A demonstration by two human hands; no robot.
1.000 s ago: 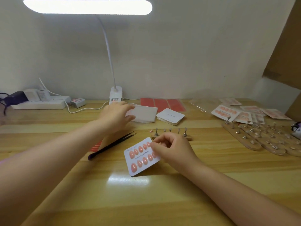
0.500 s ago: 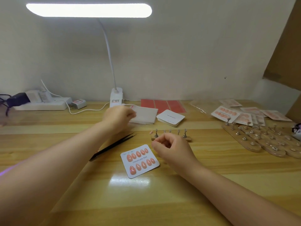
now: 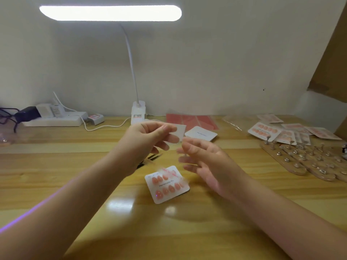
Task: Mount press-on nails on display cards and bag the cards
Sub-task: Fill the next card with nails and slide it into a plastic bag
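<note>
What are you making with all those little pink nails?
A person is packing press-on nails. A finished display card with two rows of pink nails lies flat on the wooden table. The left hand pinches a clear bag above it, and the open right hand reaches toward the bag. More filled cards lie at the right.

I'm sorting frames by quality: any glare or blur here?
Head view: the lamp is blown out white and glares on the table; the right hand is motion-blurred, smearing over the card; the left hand is sharper.
</note>
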